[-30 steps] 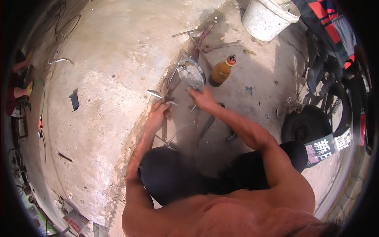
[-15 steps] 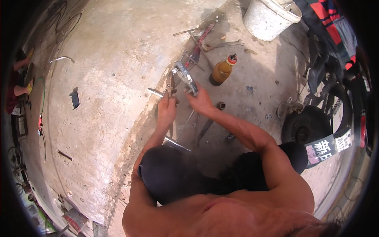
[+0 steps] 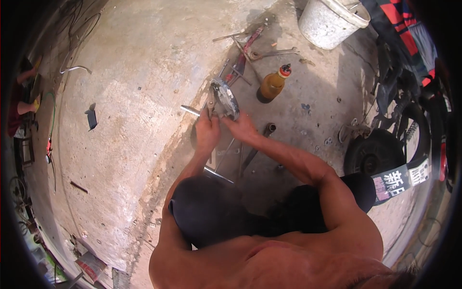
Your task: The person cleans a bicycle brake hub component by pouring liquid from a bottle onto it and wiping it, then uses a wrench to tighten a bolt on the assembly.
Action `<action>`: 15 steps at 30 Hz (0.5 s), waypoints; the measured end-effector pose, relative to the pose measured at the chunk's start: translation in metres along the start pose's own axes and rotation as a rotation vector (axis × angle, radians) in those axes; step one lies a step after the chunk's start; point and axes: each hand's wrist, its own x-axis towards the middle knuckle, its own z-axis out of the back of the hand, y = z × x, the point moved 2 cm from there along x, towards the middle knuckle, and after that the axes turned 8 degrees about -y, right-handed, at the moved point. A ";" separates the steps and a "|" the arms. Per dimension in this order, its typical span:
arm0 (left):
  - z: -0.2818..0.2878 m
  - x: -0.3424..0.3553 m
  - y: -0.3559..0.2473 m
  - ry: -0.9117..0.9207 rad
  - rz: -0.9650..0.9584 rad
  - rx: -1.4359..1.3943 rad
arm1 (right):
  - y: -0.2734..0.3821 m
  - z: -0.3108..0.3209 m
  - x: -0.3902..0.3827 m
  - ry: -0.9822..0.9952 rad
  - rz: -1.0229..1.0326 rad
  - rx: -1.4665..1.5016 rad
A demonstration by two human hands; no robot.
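Observation:
My right hand grips the lower end of a curved, silver-grey metal part with dark patches. Close beside it, my left hand is closed around what looks like rusty pliers, their upper end against or very near the part's left side. The fingertips of both hands are partly hidden. A silver bar sticks out to the left of my left hand. Below the hands lies a T-handle wrench, and a dark tube-like socket tool rests to the right of it.
An amber bottle with a red cap stands right of the part. Beyond lie a spanner and a red-handled tool. A white bucket stands at the far right, above a motorcycle wheel. Small metal bits are scattered nearby.
My hands have come closer together, the left shifting slightly right. The metal part has turned a little, showing more of its broad face. Both hands keep their hold.

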 end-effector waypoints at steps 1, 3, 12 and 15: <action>0.001 0.001 0.003 0.001 -0.001 -0.003 | -0.004 -0.002 0.000 -0.002 0.000 -0.002; 0.009 0.004 0.008 -0.002 -0.009 0.157 | -0.010 -0.007 -0.003 0.063 -0.069 0.093; 0.020 0.017 -0.018 -0.094 -0.264 0.131 | 0.016 -0.003 -0.015 0.167 -0.271 0.246; 0.018 0.016 -0.018 -0.091 -0.285 0.127 | 0.021 -0.002 -0.021 0.142 -0.223 0.265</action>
